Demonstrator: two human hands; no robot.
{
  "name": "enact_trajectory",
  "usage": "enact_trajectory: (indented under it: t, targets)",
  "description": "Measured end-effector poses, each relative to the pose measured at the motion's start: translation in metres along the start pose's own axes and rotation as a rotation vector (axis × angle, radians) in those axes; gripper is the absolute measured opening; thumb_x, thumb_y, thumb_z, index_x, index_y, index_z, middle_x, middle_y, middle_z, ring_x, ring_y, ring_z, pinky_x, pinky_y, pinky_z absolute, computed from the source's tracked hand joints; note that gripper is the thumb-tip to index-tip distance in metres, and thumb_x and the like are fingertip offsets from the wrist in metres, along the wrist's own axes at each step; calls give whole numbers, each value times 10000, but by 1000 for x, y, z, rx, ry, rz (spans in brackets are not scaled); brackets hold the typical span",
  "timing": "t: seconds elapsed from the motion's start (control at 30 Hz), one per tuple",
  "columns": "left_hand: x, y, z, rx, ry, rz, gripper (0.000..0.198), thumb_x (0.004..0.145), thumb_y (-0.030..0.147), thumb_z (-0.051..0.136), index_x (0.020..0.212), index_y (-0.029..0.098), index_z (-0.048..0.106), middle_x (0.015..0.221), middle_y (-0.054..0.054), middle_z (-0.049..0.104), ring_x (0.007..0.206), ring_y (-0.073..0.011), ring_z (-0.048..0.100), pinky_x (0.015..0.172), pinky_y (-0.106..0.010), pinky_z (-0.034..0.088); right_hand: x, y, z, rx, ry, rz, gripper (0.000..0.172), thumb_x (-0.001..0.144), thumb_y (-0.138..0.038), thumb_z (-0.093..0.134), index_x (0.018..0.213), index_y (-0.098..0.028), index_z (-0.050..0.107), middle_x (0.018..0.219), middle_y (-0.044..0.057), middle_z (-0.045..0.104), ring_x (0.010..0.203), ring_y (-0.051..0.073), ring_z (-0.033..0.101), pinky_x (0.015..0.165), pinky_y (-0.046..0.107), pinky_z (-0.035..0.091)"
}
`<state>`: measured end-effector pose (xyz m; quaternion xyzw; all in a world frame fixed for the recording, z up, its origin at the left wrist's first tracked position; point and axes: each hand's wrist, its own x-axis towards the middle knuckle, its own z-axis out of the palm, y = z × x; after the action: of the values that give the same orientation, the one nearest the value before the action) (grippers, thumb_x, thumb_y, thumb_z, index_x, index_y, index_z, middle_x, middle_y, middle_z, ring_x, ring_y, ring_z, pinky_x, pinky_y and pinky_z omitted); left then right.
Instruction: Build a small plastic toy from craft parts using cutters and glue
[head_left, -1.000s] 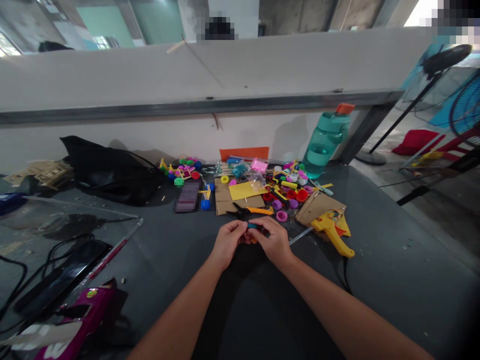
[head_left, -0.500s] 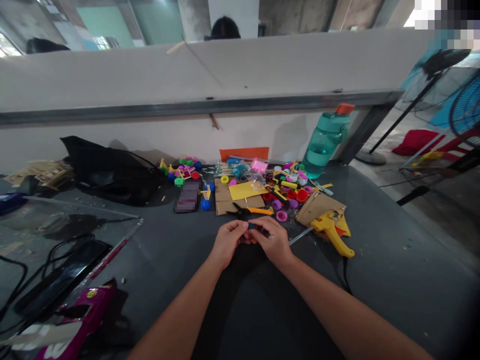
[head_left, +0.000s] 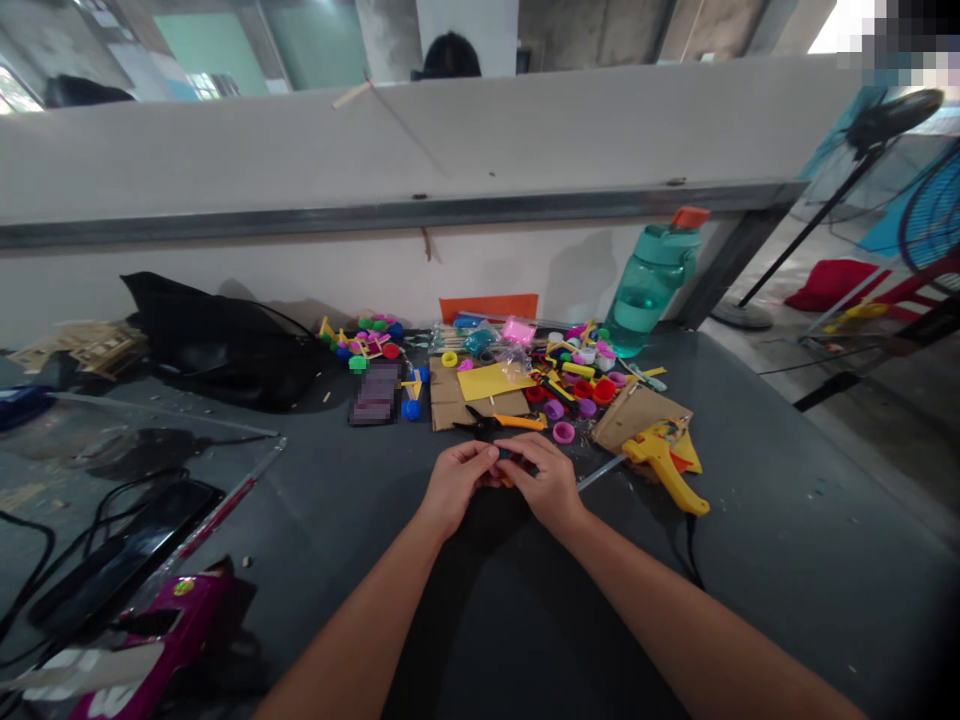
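My left hand (head_left: 459, 482) and my right hand (head_left: 546, 480) meet over the near middle of the table, fingers pinched together around a small dark blue piece (head_left: 505, 454). Most of that piece is covered by my fingertips, so its kind does not show. Just beyond my fingers lie pliers (head_left: 517, 422) with orange handles and dark jaws, one handle partly behind my hands. A piece of cardboard (head_left: 448, 408) with a yellow sheet (head_left: 491, 381) on it is under and behind the pliers. Purple bottle caps (head_left: 563, 432) are scattered to the right.
A yellow glue gun (head_left: 667, 470) rests at the right, its cord trailing toward me. A teal bottle (head_left: 646, 290) stands at the back. On the left are a phone (head_left: 375, 392), a black bag (head_left: 225, 350), a clear plastic box (head_left: 217, 505) and a magenta power strip (head_left: 169, 630).
My hands stay in almost the same place, still pinching the small blue piece. My fingers have shifted only very slightly.
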<state>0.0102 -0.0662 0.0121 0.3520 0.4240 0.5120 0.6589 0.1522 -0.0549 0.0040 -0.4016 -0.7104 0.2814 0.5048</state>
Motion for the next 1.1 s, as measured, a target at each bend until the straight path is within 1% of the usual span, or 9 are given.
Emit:
enact_trajectory:
  t: [0.1, 0.27, 0.47, 0.67, 0.8, 0.97, 1.1]
  targets:
    - [-1, 2, 1, -13, -12, -15, 196, 682, 303, 685, 713, 114, 646, 611, -9, 592, 558, -93, 551, 572, -223, 455, 0, 1, 0, -1, 0, 4, 210, 767, -191, 586, 951, -247, 672, 880, 45, 626, 792, 158, 595, 635, 261, 505]
    - [-1, 3, 2, -20, -3, -32, 189, 670, 276, 698, 751, 111, 653, 613, -6, 594, 567, -92, 562, 585, -220, 464, 0, 0, 0, -18, -23, -16, 219, 761, -181, 599, 956, -246, 676, 867, 45, 619, 823, 163, 590, 722, 282, 506]
    - [0, 2, 1, -17, -2, -23, 178, 646, 265, 715, 719, 114, 655, 607, 1, 591, 549, -82, 545, 577, -213, 453, 0, -1, 0, -24, -28, -22, 255, 763, -189, 599, 1002, -257, 657, 900, 51, 623, 833, 167, 589, 709, 287, 514]
    - [0, 3, 1, -16, -8, -39, 221, 664, 311, 699, 750, 112, 659, 610, -10, 589, 563, -96, 550, 579, -227, 463, 0, 0, 0, -21, -21, -13, 230, 763, -178, 594, 964, -258, 672, 880, 44, 622, 833, 165, 590, 740, 297, 509]
    - [0, 4, 2, 11, -15, -54, 235, 640, 300, 716, 757, 104, 661, 632, -23, 596, 579, -102, 551, 576, -225, 455, 0, 0, 1, -22, -29, -12, 237, 757, -171, 591, 956, -268, 677, 882, 39, 619, 831, 165, 589, 730, 294, 511]
    - [0, 1, 0, 25, -20, -35, 205, 660, 291, 698, 745, 108, 660, 642, -23, 606, 579, -95, 548, 592, -227, 447, 0, -1, 1, -33, -45, -26, 260, 740, -156, 596, 965, -261, 672, 887, 42, 617, 819, 164, 588, 713, 288, 512]
    - [0, 1, -1, 29, -29, -31, 210, 665, 301, 696, 746, 110, 660, 645, -22, 612, 595, -102, 558, 612, -238, 453, 0, -2, 1, -30, -43, -21, 246, 750, -167, 595, 967, -255, 670, 877, 46, 618, 809, 162, 589, 698, 283, 513]
